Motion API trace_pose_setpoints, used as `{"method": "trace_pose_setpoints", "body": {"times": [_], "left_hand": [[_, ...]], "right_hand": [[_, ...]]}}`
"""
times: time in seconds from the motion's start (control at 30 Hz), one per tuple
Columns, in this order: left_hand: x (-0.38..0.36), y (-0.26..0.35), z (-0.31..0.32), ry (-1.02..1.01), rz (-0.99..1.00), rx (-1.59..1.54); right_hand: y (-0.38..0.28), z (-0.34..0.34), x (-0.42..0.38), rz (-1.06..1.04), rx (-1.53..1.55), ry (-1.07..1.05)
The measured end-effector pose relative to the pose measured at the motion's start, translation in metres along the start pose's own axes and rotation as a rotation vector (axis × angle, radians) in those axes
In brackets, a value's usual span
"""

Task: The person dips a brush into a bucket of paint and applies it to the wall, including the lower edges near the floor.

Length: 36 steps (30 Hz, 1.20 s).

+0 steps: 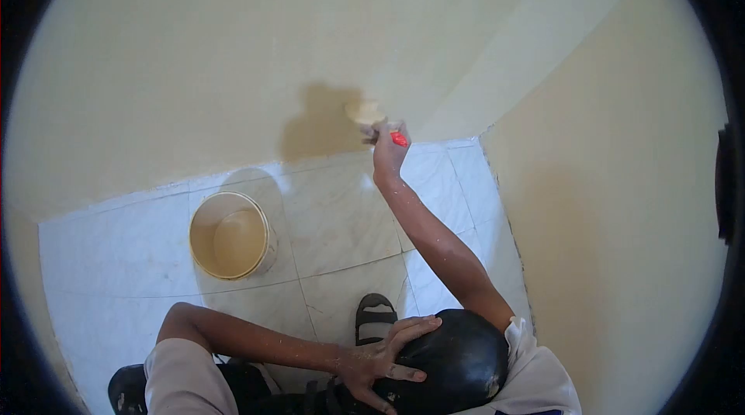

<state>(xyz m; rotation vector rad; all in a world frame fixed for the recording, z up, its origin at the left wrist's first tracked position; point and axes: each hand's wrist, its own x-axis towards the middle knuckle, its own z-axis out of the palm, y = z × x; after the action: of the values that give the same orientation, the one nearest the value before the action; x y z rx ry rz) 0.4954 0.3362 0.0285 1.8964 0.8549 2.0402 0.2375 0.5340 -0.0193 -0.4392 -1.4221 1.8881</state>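
My right hand [390, 143] is closed around a paintbrush with a red handle end [399, 139]. Its wide, cream-coloured head [365, 112] is at the lower part of the pale yellow wall [233, 66], just above the floor line, and looks slightly blurred. Low in the view, my left hand [380, 364] lies with fingers spread on a shiny black rounded surface [458, 361], which looks like a covered knee. Nothing is held in that hand. Left of the brush, a round bucket [268, 248] stands upright on the floor with cream-coloured paint inside.
White marbled floor tiles [341, 229] meet the wall along a whitish edge strip. A second yellow wall [605, 244] rises at the right, forming a corner. A foot in a dark sandal [375, 314] is near the left hand. Shadows fall on the wall beside the brush.
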Motion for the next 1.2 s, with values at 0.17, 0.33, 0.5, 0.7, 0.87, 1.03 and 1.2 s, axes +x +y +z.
{"method": "trace_pose_setpoints", "body": {"times": [0.17, 0.33, 0.5, 0.7, 0.87, 1.03, 1.2], "left_hand": [[0.013, 0.013, -0.001, 0.051, -0.017, 0.020], [0.003, 0.006, 0.009, 0.057, -0.157, -0.100], [-0.003, 0.000, 0.017, 0.067, -0.156, -0.069], [-0.002, -0.002, 0.008, 0.039, -0.160, -0.088], [-0.001, -0.002, 0.006, 0.098, -0.161, -0.074], [-0.001, 0.001, 0.005, 0.137, -0.125, -0.060], [0.004, 0.004, 0.010, 0.135, -0.112, -0.103]], "right_hand": [[-0.028, 0.006, 0.005, -0.053, -0.063, -0.013], [-0.121, 0.047, 0.033, -0.244, 0.150, -0.036], [-0.197, 0.072, 0.049, -0.346, 0.367, -0.131], [-0.267, 0.097, 0.072, -0.638, 0.470, -0.196], [-0.230, 0.086, 0.068, -0.663, 0.304, -0.235], [-0.099, 0.044, 0.028, -0.501, 0.011, -0.020], [-0.013, -0.003, -0.010, 0.007, -0.029, -0.145]]}}
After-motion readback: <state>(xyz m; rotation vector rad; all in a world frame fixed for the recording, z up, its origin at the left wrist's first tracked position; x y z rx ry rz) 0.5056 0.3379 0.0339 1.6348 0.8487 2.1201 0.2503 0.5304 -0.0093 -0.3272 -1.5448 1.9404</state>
